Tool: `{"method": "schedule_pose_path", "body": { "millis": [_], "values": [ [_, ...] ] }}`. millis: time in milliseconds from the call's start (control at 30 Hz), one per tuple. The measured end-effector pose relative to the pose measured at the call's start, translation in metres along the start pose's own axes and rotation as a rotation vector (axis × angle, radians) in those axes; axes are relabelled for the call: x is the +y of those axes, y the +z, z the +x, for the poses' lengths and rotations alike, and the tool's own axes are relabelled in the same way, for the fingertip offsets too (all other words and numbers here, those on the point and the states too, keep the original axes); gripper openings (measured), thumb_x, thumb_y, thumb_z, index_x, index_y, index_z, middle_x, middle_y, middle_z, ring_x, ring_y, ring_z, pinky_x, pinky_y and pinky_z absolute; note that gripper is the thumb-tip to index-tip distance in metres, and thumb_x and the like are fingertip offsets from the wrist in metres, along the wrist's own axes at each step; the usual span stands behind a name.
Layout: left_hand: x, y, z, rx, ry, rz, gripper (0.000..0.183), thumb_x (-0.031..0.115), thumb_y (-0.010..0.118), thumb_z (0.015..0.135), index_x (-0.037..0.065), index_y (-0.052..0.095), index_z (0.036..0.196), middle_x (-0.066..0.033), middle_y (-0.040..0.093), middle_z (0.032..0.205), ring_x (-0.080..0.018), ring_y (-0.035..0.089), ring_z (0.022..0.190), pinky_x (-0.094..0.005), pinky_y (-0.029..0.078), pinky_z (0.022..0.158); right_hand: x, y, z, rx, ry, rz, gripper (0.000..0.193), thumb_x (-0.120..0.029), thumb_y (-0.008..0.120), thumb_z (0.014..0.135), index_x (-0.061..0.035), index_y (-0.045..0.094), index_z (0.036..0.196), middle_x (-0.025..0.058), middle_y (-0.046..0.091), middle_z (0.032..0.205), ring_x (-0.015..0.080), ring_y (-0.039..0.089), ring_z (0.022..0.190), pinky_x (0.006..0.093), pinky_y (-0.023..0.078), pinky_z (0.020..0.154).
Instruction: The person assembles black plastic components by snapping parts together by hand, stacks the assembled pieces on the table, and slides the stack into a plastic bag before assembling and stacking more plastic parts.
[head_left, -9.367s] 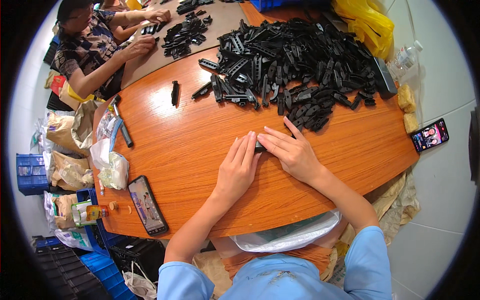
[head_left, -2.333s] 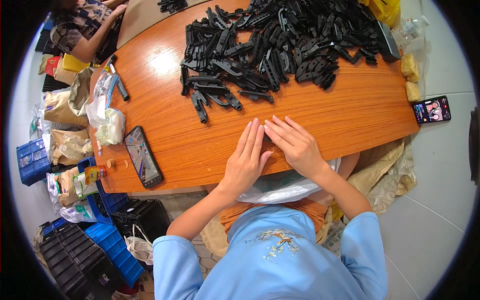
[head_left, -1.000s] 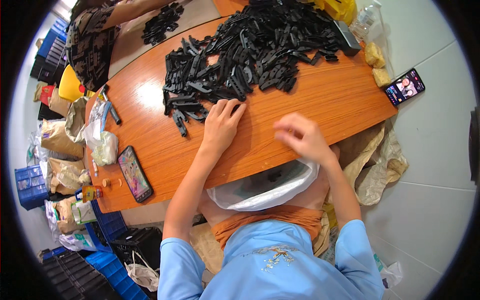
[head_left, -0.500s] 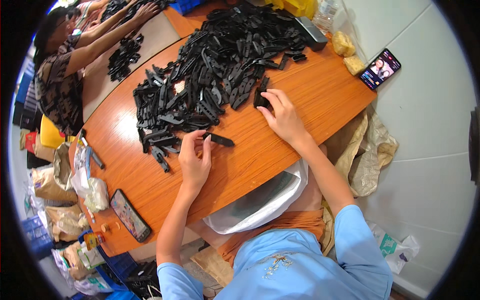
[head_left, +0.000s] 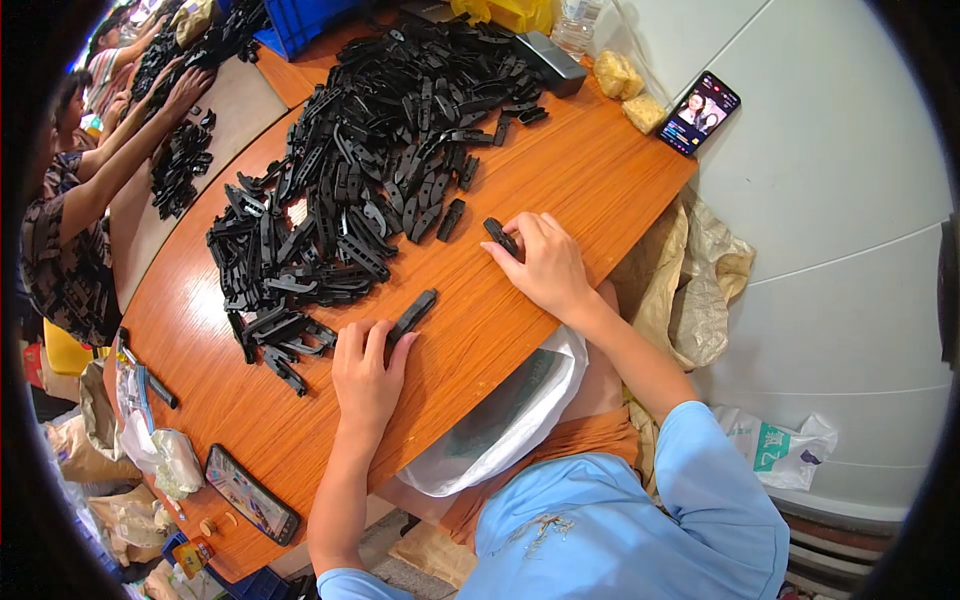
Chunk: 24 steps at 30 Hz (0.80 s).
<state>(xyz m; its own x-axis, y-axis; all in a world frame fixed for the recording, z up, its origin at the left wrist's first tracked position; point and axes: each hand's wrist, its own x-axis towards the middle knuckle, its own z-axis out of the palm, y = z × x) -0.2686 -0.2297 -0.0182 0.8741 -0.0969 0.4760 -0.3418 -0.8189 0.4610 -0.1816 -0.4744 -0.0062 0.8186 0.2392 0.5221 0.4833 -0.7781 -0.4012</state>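
Observation:
Both my hands are over the near side of the wooden table. My left hand is closed, its thumb and fingers pinching the lower end of a long black plastic piece that slants up to the right. Farther right, my right hand grips a shorter black plastic piece between thumb and fingertips. The two pieces are apart. Beyond them spreads a large heap of black plastic parts, with one loose part lying at its near edge.
A lit phone leans at the right beside yellow blocks; another phone lies at left. A grey box stands by the heap. An open white bag hangs below the table edge. Other people's arms work at far left.
My right hand has drawn its piece away from the heap, toward me. The piece in my left hand has swung to point up and right. The whole view has shifted.

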Motion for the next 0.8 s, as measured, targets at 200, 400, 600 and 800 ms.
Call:
{"method": "schedule_pose_path", "body": {
  "millis": [200,400,600,800],
  "values": [
    [0.0,-0.001,0.001,-0.012,0.026,-0.019,0.028,0.01,0.077,0.075,0.003,0.063,0.098,-0.0103,0.057,0.092,-0.0273,0.055,0.08,-0.036,0.046,0.069,-0.008,-0.01,-0.001,-0.225,0.357,-0.001,0.021,-0.016,0.066,0.086,-0.0013,0.058,0.099,0.0127,0.061,0.095,0.028,0.06,0.081,0.0374,0.05,0.071],
    [-0.001,0.0,0.002,-0.045,0.068,-0.073,0.031,0.005,0.075,0.075,0.005,0.066,0.105,-0.0089,0.06,0.093,-0.0264,0.056,0.081,-0.035,0.047,0.07,0.022,-0.019,0.012,-0.313,-0.449,-0.038,0.042,0.002,0.058,0.082,-0.0128,0.06,0.12,0.0102,0.058,0.119,0.0266,0.053,0.117,0.0382,0.045,0.095],
    [-0.001,-0.003,0.003,-0.066,0.058,-0.105,0.033,0.002,0.074,0.075,0.005,0.066,0.107,-0.0091,0.061,0.093,-0.0261,0.056,0.081,-0.0348,0.048,0.07,0.012,0.001,0.006,-0.338,-0.382,0.163,0.036,-0.005,0.065,0.08,-0.0053,0.06,0.115,0.0089,0.061,0.109,0.0259,0.058,0.106,0.0378,0.048,0.087],
    [-0.001,-0.002,0.001,-0.06,0.006,-0.124,0.042,0.002,0.073,0.076,0.002,0.062,0.117,-0.0109,0.062,0.092,-0.0268,0.057,0.082,-0.0357,0.048,0.073,-0.037,0.023,-0.01,-0.292,-0.46,0.351,0.034,-0.008,0.069,0.079,-0.0037,0.062,0.112,0.0087,0.063,0.103,0.0259,0.061,0.095,0.0365,0.048,0.082]
  ]
}}
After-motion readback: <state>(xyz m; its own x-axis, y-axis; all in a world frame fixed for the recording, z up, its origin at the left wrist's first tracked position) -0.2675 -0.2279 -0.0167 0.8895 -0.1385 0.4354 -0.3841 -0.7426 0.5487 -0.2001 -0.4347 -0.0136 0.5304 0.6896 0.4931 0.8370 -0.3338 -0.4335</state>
